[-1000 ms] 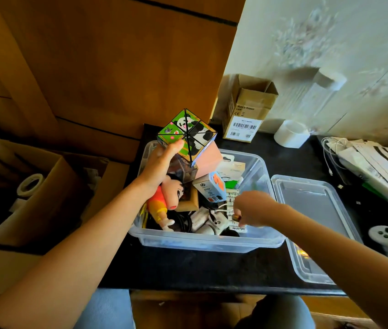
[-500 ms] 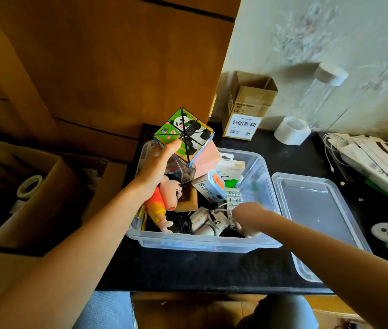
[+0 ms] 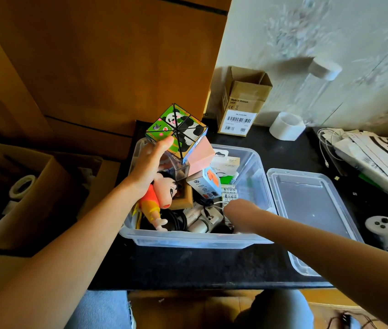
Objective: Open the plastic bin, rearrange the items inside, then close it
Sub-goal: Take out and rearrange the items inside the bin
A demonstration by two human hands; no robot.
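Plastic bin [image 3: 188,241] open on the dark counter, lid [image 3: 311,210] just beside. Left hand [image 3: 149,167] holds the panda cube [image 3: 177,129] above it: light, rigid, slick, best gripped across flat faces. Right hand [image 3: 234,207] reaches into the clutter, grip unclear.

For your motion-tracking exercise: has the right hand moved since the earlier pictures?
Yes. The right hand has dropped deeper into the plastic bin, toward its near wall.
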